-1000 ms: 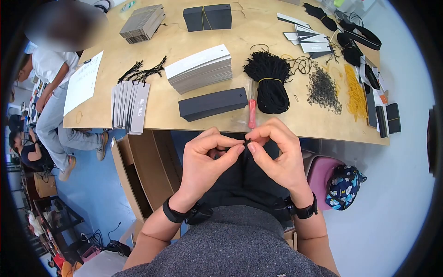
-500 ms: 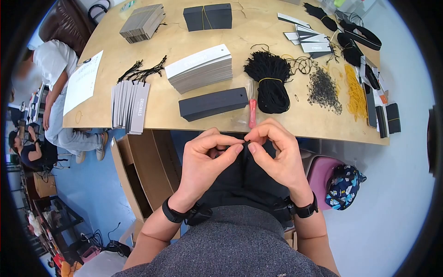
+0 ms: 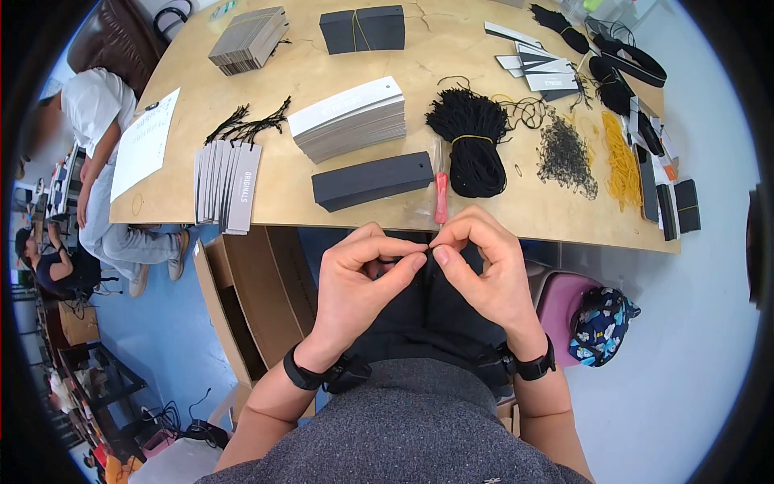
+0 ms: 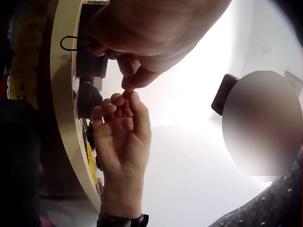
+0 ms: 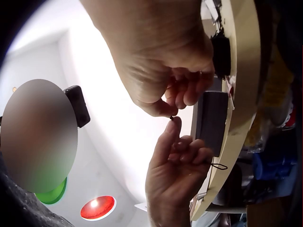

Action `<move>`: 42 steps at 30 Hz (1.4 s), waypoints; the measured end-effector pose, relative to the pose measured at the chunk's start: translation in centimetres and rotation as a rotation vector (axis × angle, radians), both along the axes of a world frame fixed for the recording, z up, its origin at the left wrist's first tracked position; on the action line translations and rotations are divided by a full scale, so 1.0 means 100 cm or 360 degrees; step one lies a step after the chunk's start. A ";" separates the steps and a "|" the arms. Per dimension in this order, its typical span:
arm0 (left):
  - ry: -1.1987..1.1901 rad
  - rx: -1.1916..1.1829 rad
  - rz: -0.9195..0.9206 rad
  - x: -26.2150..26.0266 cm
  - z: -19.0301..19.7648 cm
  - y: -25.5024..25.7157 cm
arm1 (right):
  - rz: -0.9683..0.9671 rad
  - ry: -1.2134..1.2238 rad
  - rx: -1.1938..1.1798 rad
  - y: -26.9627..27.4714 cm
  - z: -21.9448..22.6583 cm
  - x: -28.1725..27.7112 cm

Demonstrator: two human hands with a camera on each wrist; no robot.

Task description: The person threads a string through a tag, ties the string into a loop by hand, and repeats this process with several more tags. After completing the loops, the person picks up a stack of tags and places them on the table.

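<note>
Held up before my lap at the table's front edge, my left hand (image 3: 355, 270) and right hand (image 3: 484, 266) meet at the fingertips. Thumb and forefinger of the left pinch a thin black cord (image 5: 218, 166), whose loop sticks out past the curled fingers on the far side. The same loop shows in the left wrist view beside the left hand (image 4: 147, 28). At the meeting fingertips the right hand (image 5: 161, 71) pinches a tiny dark bit of the cord; most of it is hidden by fingers.
On the table (image 3: 266, 181) stand a dark tag stack (image 3: 372, 182), a white tag stack (image 3: 351, 121) and tags with cords (image 3: 230, 185). A black cord bundle (image 3: 476, 149), red-handled tool (image 3: 440, 198), safety pins (image 3: 567, 157) and yellow rubber bands (image 3: 621, 161) lie rightward. A cardboard box (image 3: 270, 282) sits below.
My fingertips have shifted slightly and drawn closer together at the cord. At the left, the seated person has moved back from the table's corner.
</note>
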State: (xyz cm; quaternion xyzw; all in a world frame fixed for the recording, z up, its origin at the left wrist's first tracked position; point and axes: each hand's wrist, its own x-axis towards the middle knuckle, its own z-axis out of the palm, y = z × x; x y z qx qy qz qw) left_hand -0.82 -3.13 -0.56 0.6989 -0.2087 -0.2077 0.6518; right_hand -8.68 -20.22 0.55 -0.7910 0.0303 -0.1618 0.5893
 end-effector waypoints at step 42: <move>-0.0358 0.0046 0.0101 0.000 0.006 0.001 | -0.0253 -0.0479 -0.1156 0.009 0.007 0.004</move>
